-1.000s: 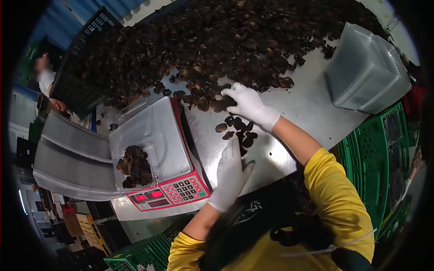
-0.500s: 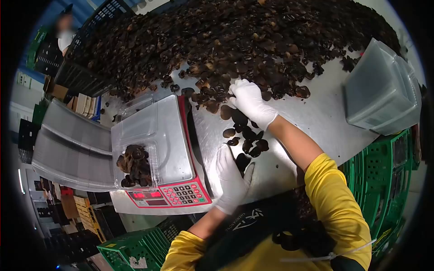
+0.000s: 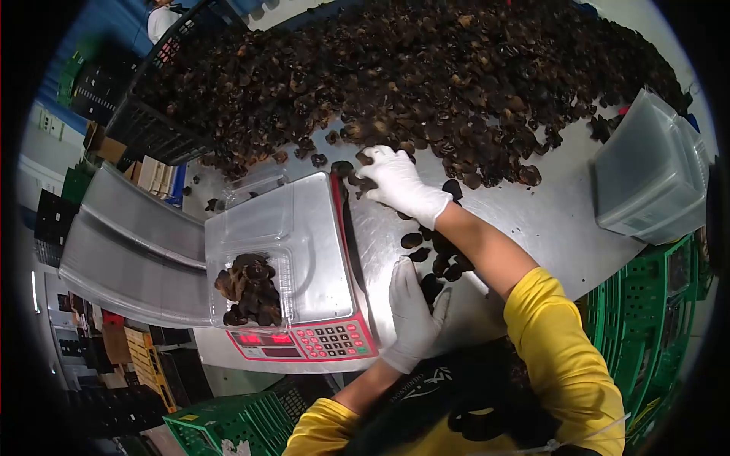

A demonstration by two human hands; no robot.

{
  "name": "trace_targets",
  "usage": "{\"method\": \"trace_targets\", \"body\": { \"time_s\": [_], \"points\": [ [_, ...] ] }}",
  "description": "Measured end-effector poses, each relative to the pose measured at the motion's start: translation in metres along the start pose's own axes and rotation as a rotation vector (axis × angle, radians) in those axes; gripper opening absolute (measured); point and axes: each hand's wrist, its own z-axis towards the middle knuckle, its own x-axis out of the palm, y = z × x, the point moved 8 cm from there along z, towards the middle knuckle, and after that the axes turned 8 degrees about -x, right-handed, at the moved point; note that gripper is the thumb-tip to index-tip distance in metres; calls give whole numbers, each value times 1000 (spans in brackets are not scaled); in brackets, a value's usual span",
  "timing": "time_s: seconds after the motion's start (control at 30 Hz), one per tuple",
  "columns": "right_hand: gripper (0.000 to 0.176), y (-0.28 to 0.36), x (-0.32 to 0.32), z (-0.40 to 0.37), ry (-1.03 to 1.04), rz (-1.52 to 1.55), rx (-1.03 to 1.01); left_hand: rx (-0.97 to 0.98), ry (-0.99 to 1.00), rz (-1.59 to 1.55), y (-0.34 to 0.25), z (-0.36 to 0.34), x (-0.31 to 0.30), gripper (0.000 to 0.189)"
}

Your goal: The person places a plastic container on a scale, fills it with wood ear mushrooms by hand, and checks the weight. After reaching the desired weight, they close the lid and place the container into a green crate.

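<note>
My gloved right hand (image 3: 403, 184) is at the front edge of a large heap of wood ear mushrooms (image 3: 426, 83). Its bent fingers close on a brown wood ear piece (image 3: 365, 184) beside the scale. Nearer to me, my gloved left hand (image 3: 414, 318) rests on the steel table (image 3: 525, 228), fingers stretched and thumb apart, beside a loose group of dark wood ear pieces (image 3: 442, 264). To its left, a clear plastic clamshell box (image 3: 286, 285) lies with its lid open on the red-edged digital scale (image 3: 331, 266). Several wood ears (image 3: 249, 289) are in it.
Stacked clear plastic boxes (image 3: 646, 175) stand at the table's right. Nested clear trays (image 3: 137, 258) curve out left of the scale. A black crate (image 3: 163, 121) sits at back left, green crates (image 3: 639, 319) below right. Another person (image 3: 161, 21) is at the far left.
My right hand has shifted left along the heap's edge, toward the scale, its fingers now around a mushroom piece. My left hand stays by the loose pieces. The whole view has shifted slightly.
</note>
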Motion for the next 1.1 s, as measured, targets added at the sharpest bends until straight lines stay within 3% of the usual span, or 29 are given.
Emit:
{"method": "trace_targets", "body": {
  "time_s": [0.03, 0.13, 0.2, 0.23, 0.27, 0.4, 0.43, 0.6, 0.67, 0.8, 0.87, 0.9, 0.93, 0.97, 1.0, 1.03, 1.1],
  "points": [
    [22, -11, -1, -4, 56, 74, 77, 5, -3, -3, -1, -1, -1, 85],
    [11, -23, -28, -22, 335, -86, 206, -21, -30, -41, -1, 4, -7, 84],
    [10, -14, -56, -30, 242, -72, 198, -27, -15, -40, -2, 2, -8, 83],
    [11, -8, -58, -27, 9, -64, 83, -28, -13, -44, -1, 1, -8, 83],
    [10, 0, -59, -21, -48, 16, 43, -20, -8, -39, -1, 1, -7, 82],
    [11, 42, 7, 10, 156, -111, -172, -7, -3, -61, -1, 2, -8, 81],
    [10, 45, 30, 15, 216, -350, -201, 2, 4, -63, 0, 1, -8, 81],
    [8, 43, 52, 27, 294, -422, -237, -51, 51, -71, 5, 1, -3, 82],
    [8, 42, 40, 25, 326, -391, -208, -45, 52, -76, 2, 1, -4, 82],
    [6, 65, -73, -26, 0, -11, -219, -37, 58, -82, 4, 0, -5, 82],
    [8, 63, -115, -93, 234, 108, -40, -35, 61, -83, 5, 0, -3, 82],
    [6, 61, -124, -134, 538, 128, 20, -32, 44, -73, 5, 1, -4, 81],
    [3, 73, -156, -158, 645, 230, 83, -27, 28, -62, 4, 1, -4, 80],
    [11, 75, -175, -189, 719, 202, 89, -35, 51, -73, 4, 1, -4, 79],
    [16, 65, -183, -227, 765, 118, 245, -34, 53, -76, 3, 0, -3, 79],
    [10, 63, -195, -245, 875, -73, 390, -24, 45, -56, 4, -1, -2, 79],
    [8, 56, -203, -268, 678, -244, 449, -11, 34, -28, 5, 1, -3, 79]
  ]
}}
